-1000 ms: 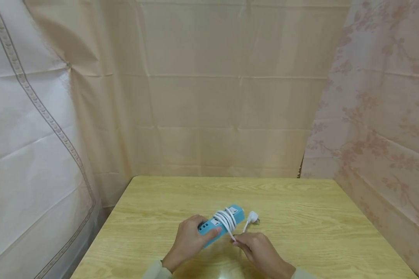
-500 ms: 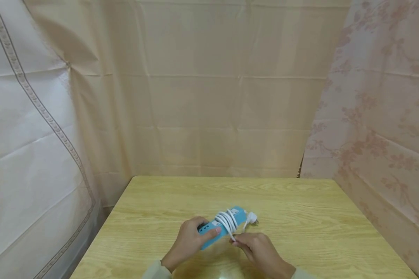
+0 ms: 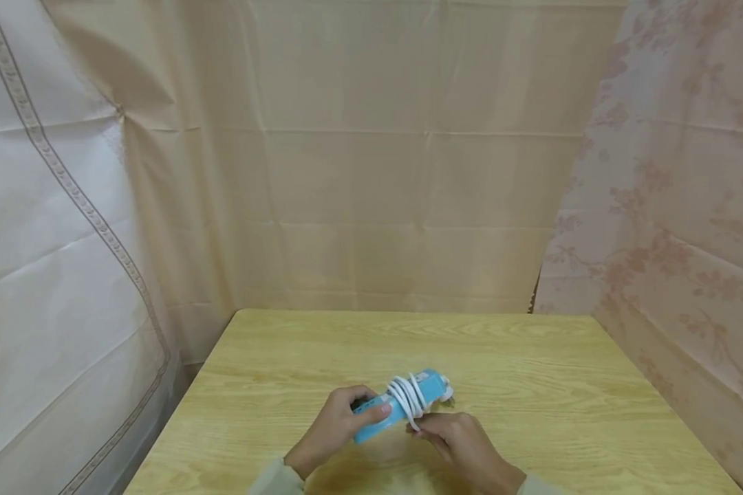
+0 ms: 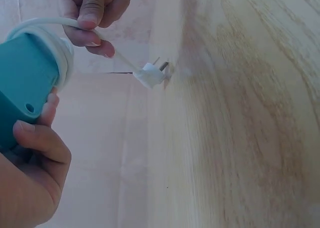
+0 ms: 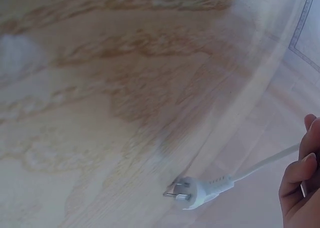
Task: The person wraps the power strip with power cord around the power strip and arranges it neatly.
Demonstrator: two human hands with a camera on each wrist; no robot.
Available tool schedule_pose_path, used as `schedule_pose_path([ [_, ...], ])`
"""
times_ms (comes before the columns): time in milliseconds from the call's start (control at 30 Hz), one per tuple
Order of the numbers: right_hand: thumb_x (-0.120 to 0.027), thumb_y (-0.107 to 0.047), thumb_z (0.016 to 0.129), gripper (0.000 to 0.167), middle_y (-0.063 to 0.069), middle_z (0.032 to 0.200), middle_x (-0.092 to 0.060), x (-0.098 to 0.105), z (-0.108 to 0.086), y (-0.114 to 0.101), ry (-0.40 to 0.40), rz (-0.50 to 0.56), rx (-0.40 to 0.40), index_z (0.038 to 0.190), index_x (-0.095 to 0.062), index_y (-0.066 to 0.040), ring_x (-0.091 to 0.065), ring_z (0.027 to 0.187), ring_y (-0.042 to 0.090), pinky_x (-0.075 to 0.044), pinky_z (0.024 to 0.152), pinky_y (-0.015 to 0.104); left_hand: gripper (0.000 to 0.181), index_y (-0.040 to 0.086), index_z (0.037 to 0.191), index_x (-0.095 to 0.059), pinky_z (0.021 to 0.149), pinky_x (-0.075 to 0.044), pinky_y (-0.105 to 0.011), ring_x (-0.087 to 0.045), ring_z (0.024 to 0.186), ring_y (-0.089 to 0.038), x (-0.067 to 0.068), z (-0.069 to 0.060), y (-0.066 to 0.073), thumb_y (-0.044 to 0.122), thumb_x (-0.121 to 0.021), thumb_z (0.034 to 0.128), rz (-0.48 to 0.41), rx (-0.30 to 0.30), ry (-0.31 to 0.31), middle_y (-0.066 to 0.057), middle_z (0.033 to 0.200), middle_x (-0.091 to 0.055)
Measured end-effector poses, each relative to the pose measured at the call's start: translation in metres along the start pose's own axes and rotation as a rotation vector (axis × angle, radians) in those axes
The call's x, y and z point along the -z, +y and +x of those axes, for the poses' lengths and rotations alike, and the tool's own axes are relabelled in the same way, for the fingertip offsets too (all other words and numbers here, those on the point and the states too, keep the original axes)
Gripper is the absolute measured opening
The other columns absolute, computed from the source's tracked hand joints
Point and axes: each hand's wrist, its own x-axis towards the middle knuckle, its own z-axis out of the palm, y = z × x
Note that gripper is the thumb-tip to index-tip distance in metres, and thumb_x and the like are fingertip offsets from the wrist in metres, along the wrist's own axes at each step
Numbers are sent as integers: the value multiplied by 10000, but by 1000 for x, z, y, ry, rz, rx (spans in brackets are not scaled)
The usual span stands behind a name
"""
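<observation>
A blue power strip (image 3: 379, 429) is gripped at its near end by my left hand (image 3: 334, 425), thumb across its side. Several turns of white cord (image 3: 406, 394) wrap around its far half. My right hand (image 3: 461, 443) pinches the cord's loose part just beside the strip. In the left wrist view, the white plug (image 4: 149, 76) dangles from a short length past the right fingers, prongs outward. The right wrist view shows the plug (image 5: 192, 192) and its metal prongs, with the right hand (image 5: 302, 178) at the edge. My left palm hides part of the strip.
Below the hands is a wood-grain table (image 3: 272, 371). A beige cloth (image 3: 371, 172) hangs behind it, a white cloth (image 3: 56, 261) on the left and a floral cloth (image 3: 675, 227) on the right.
The strip's far end has shifted a little to the right and turned, now partly covering the plug in the head view. Both hands keep their hold, almost in place.
</observation>
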Motion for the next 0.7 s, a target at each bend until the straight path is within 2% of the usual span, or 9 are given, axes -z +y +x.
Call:
schedule_pose_path([
  [200,-764,-85,888,114,-63,918,-770,2,-8,6,-38,-56,-58,987,-782,-139,-679,767,-20,-513,655,119,334,21,1072,-732,746,-544,-295,-636,854,-162,2,-1,2,341,-661,1011,-67,-37,-71,-41,975,-702],
  [333,-797,-66,842,123,-28,906,-763,1,-14,10,-27,-84,-91,943,-774,-132,-666,753,1,-521,628,154,289,61,1076,-744,701,-542,-273,-619,809,-107,2,-2,4,334,-680,1006,-56,-90,-139,-10,968,-705],
  [400,-810,-64,828,149,-19,946,-757,1,-15,11,-27,-127,-82,956,-762,-122,-705,815,69,-556,662,205,278,76,1071,-748,685,-537,-262,-607,783,-80,2,-3,4,338,-679,1007,-54,-101,-167,11,953,-705],
  [533,-843,-45,764,220,-14,939,-722,2,-15,14,-1,-254,-1,935,-726,-121,-720,849,172,-579,681,280,307,73,1066,-747,688,-537,-263,-602,775,-70,3,-4,3,364,-669,1008,-52,-91,-211,25,936,-699],
  [633,-865,4,700,297,-3,918,-717,3,-15,13,15,-284,31,925,-708,-110,-720,841,186,-576,682,282,325,88,1071,-747,704,-546,-275,-609,790,-69,3,-4,3,395,-673,997,-35,-85,-235,37,943,-696],
  [700,-872,34,691,341,0,926,-723,4,-15,12,15,-257,20,952,-702,-104,-721,838,171,-569,680,258,325,107,1076,-748,709,-551,-278,-614,795,-67,3,-5,3,412,-678,990,-29,-81,-248,47,949,-698],
])
